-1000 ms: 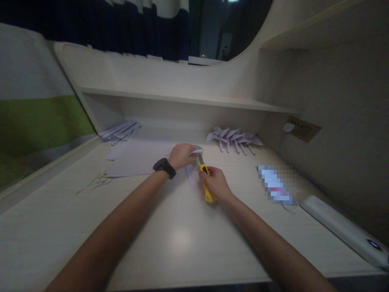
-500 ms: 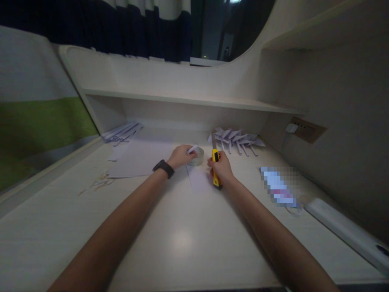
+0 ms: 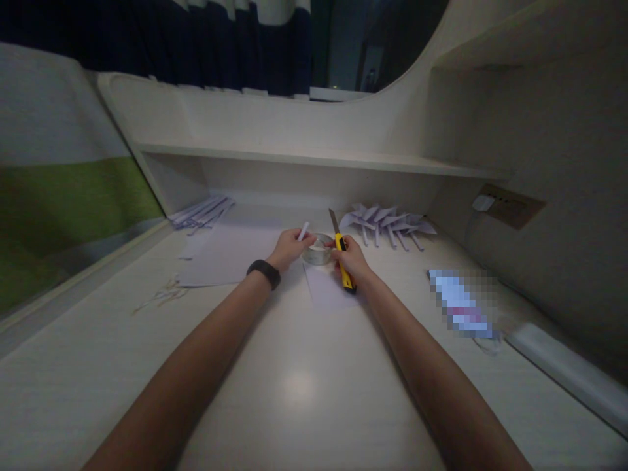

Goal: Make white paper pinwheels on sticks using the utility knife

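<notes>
My left hand point(image 3: 287, 250), with a dark band on its wrist, is closed around a short white stick point(image 3: 304, 229) that points up from the fingers; I cannot tell whether it is rolled paper. Its fingertips are at the left rim of a roll of clear tape point(image 3: 314, 256). On the right of the roll, my right hand point(image 3: 355, 260) grips a yellow utility knife point(image 3: 347, 280), blade out and pointing away from me. The fingers of that hand also reach the tape roll. Beneath lies a small white paper sheet point(image 3: 324, 294), partly under the roll and the right hand.
Several paper pinwheels point(image 3: 387, 219) lie at the back right, and folded paper strips point(image 3: 203, 212) at the back left. A large paper sheet point(image 3: 233, 252) and some loose strings point(image 3: 164, 293) are on the left. A blurred phone point(image 3: 458, 304) and a long white object point(image 3: 564, 369) are on the right.
My right hand has moved left to the tape roll, and the knife now tilts to the left. The white stick in my left hand stands more upright. The view has shifted slightly.
</notes>
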The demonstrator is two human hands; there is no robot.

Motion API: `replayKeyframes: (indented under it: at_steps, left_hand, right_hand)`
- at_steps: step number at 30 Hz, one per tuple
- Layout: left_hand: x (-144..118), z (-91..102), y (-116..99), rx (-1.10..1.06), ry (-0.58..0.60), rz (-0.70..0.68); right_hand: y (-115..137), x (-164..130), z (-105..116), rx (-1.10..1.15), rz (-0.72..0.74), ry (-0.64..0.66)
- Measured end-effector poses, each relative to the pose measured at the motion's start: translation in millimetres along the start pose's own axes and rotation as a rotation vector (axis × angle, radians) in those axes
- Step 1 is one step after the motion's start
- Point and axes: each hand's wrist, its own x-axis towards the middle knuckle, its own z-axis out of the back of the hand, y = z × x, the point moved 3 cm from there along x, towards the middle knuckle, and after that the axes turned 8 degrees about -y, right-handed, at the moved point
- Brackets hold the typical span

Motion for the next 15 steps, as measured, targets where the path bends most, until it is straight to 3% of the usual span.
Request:
replayKeyframes:
  at_steps: [3, 6, 9, 12, 15]
  left_hand:
    - [-1.1, 5.2, -3.3, -0.084, -0.026, 0.095]
    - [-2.9, 7.0, -6.2, -0.127, -0.011, 0.127]
    - [-5.8, 7.9, -14.0, -0.158, 0.04, 0.103]
    - [-9.5, 10.7, -28.0, -0.174, 0.094, 0.075]
    - [-15.8, 15.2, -45.9, -0.211, 0.128, 0.054]
  right_hand:
    - [3.6, -1.7, 0.5, 0.049, -0.051, 0.021]
    - [8.5, -0.5, 13.2, -0.068, -0.045, -0.029]
    - [10.6, -2.0, 40.8, -0.477, 0.019, -0.097]
    - [8.7, -12.6, 70.8, -0.967, 0.128, -0.052]
    - [4.4, -29.2, 94.4, -1.19, 0.187, -0.022]
